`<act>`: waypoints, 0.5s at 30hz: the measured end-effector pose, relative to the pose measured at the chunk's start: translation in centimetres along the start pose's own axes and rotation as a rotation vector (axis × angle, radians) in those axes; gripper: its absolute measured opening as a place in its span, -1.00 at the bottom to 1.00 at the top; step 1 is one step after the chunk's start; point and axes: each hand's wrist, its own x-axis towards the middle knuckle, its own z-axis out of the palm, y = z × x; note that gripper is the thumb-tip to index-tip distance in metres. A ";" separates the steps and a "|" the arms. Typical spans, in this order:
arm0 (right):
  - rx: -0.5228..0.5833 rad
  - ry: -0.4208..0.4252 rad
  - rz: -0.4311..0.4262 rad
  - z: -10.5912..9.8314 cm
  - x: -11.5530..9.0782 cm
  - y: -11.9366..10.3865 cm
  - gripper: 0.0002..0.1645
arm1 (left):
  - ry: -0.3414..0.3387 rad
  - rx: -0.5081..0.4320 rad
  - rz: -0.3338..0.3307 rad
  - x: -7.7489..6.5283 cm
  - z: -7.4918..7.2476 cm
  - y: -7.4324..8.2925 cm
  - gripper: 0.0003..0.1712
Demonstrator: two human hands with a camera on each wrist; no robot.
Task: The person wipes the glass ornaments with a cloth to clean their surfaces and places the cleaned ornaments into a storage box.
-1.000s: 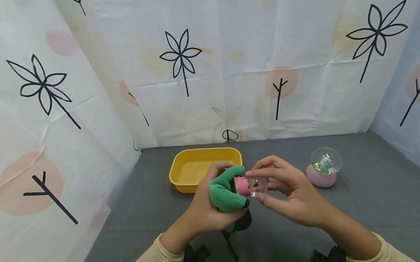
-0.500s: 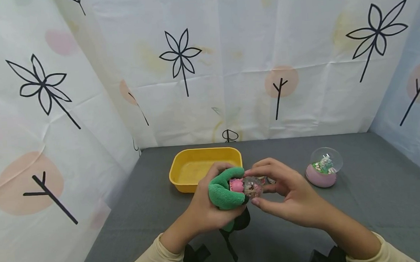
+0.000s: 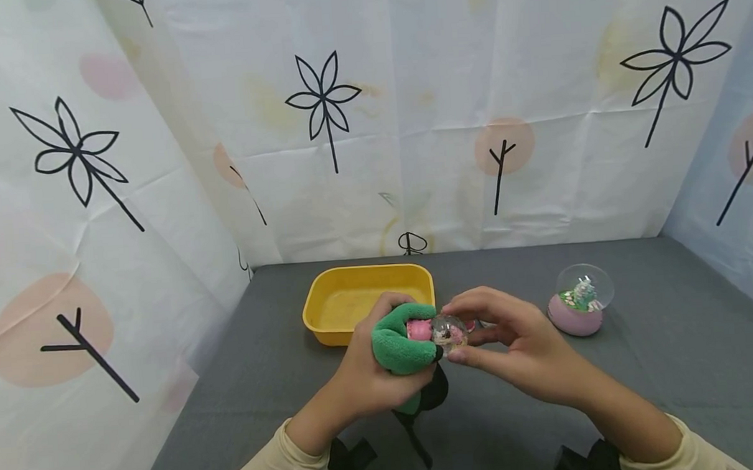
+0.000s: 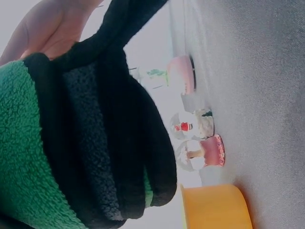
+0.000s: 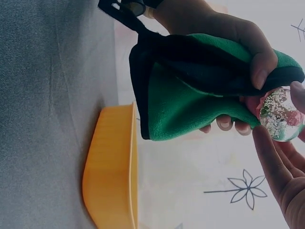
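Note:
My left hand (image 3: 367, 376) grips a green cloth (image 3: 399, 348) with black edging, folded around the pink base of a small snow globe. The clear dome of that snow globe (image 3: 448, 331) pokes out to the right, lying sideways above the table. Fingers and thumb of my right hand (image 3: 519, 348) pinch the dome from the right. Glitter and a pinkish figure show inside the dome in the right wrist view, where the cloth (image 5: 190, 102) hangs in a wide fold. In the left wrist view the cloth (image 4: 33, 148) hides the held globe.
A yellow tray (image 3: 318, 332) stands behind my left hand. At the right rests a larger snow globe (image 3: 576, 316) with a pink base. The left wrist view also shows a white-based globe (image 4: 204, 125) and a pink-based globe (image 4: 213, 150) beside the tray.
The small globe has shifted left, its pink base deeper in the cloth and its dome turned. My right fingers followed it slightly left. The left hand has barely moved.

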 end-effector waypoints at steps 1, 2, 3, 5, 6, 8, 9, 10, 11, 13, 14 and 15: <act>-0.005 0.000 0.018 0.0 0.0 0.0 -0.37 | -0.001 0.000 0.003 0.0 0.0 0.0 -0.26; -0.014 0.001 0.042 0.0 0.0 -0.1 -0.40 | -0.002 -0.001 0.006 0.0 0.0 0.0 -0.26; -0.025 0.003 0.066 0.0 0.1 -0.1 -0.42 | -0.003 0.001 0.009 0.0 0.1 -0.1 -0.26; -0.049 0.000 0.111 0.0 0.1 -0.2 -0.49 | -0.003 0.006 0.013 0.0 0.1 -0.1 -0.25; -0.064 0.000 0.134 0.0 0.1 -0.2 -0.53 | -0.002 0.011 0.014 0.0 0.1 -0.1 -0.24; -0.090 -0.001 0.172 0.0 0.1 -0.3 -0.58 | -0.002 0.023 0.014 -0.1 0.2 -0.2 -0.23; -0.099 -0.002 0.182 0.0 0.1 -0.3 -0.60 | -0.001 0.030 0.014 -0.1 0.2 -0.2 -0.23; -0.106 -0.003 0.190 0.0 0.1 -0.4 -0.62 | -0.001 0.033 0.014 -0.1 0.2 -0.2 -0.22; -0.111 0.001 0.194 0.0 0.1 -0.4 -0.62 | -0.001 0.035 0.012 -0.1 0.2 -0.2 -0.22; -0.111 0.008 0.187 0.0 0.1 -0.4 -0.60 | 0.000 0.038 0.011 -0.1 0.2 -0.2 -0.21; -0.110 0.012 0.181 0.0 0.1 -0.4 -0.58 | 0.001 0.039 0.014 -0.1 0.1 -0.2 -0.21; -0.109 0.014 0.175 0.0 0.1 -0.4 -0.56 | 0.001 0.039 0.017 -0.1 0.1 -0.2 -0.22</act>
